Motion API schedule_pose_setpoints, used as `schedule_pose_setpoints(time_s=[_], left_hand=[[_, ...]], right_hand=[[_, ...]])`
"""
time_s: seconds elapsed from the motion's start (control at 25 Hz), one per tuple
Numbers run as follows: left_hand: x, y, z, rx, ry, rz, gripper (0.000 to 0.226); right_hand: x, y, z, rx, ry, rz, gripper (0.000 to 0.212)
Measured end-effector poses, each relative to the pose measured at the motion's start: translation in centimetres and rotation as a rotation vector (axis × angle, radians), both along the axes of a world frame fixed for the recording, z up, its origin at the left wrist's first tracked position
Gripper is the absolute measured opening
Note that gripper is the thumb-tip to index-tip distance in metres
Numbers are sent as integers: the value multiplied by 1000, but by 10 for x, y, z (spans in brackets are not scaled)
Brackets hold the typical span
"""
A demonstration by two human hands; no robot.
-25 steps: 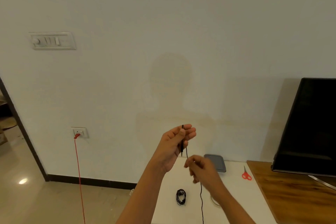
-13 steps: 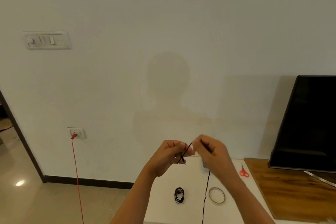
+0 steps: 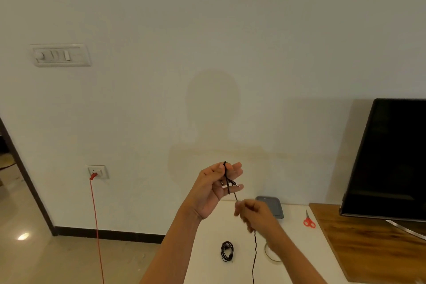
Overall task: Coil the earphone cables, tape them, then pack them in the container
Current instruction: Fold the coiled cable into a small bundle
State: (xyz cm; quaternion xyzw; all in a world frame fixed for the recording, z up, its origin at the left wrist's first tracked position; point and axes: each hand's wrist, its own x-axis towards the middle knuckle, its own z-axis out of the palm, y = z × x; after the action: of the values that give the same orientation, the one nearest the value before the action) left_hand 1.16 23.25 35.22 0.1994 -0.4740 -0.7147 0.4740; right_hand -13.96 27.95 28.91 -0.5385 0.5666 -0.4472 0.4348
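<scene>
- Far left: a red cord (image 3: 95, 226) hangs from a wall socket (image 3: 96, 171). It plays no part in the task.
- Left hand (image 3: 217, 188): raised above the counter (image 3: 207, 263), palm toward us, fingers half spread. The earphone cable (image 3: 254, 256) is looped across them, and the thumb seems to pin it at the top.
- Coiled earphone (image 3: 227, 251): lies flat on the counter below both hands. We cannot tell whether it is taped.
- Right hand (image 3: 251, 214): just below and right of the left, fingers curled, pinching the same cable. A short slanted stretch joins the two hands.
- Key relation: the unwound length hangs near vertical from the right hand and runs out of view at the bottom. The left hand, acting as the spool, sits above and to the left. We judge the next wrap needs the right hand to carry the cable up and round the left fingers.
- Tape roll (image 3: 272, 258): on the counter, partly hidden behind the right forearm.
- Container (image 3: 273, 207): grey, at the back of the counter by the wall, nearer the right hand.
- Scissors (image 3: 309, 221): red, right of the container.
- Far right: a dark screen (image 3: 391, 157).
</scene>
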Motion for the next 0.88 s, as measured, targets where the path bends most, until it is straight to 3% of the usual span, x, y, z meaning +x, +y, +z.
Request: schedule_pose_setpoints(time_s=[0.12, 0.24, 0.44, 0.56, 0.68, 0.8, 0.88], left_hand=[[4, -9, -6, -71, -213, 102, 23], [5, -6, -15, -146, -392, 75, 25], [-4, 10, -21, -164, -438, -68, 29], [-5, 17, -18, -98, -315, -140, 30], [-6, 21, -4, -25, -78, -156, 31], [-6, 15, 7, 33, 71, -27, 23], [-2, 3, 7, 39, 50, 72, 22]], right_hand=[[10, 27, 4, -12, 52, 68, 35], [10, 37, 43, -134, 84, 53, 35], [-3, 14, 101, -339, 114, -64, 32], [-19, -17, 106, -360, 123, -134, 30], [-24, -39, 73, -201, 119, -73, 25], [-9, -21, 28, 0, 7, 20, 32], [5, 4, 13, 74, -10, 78, 40]])
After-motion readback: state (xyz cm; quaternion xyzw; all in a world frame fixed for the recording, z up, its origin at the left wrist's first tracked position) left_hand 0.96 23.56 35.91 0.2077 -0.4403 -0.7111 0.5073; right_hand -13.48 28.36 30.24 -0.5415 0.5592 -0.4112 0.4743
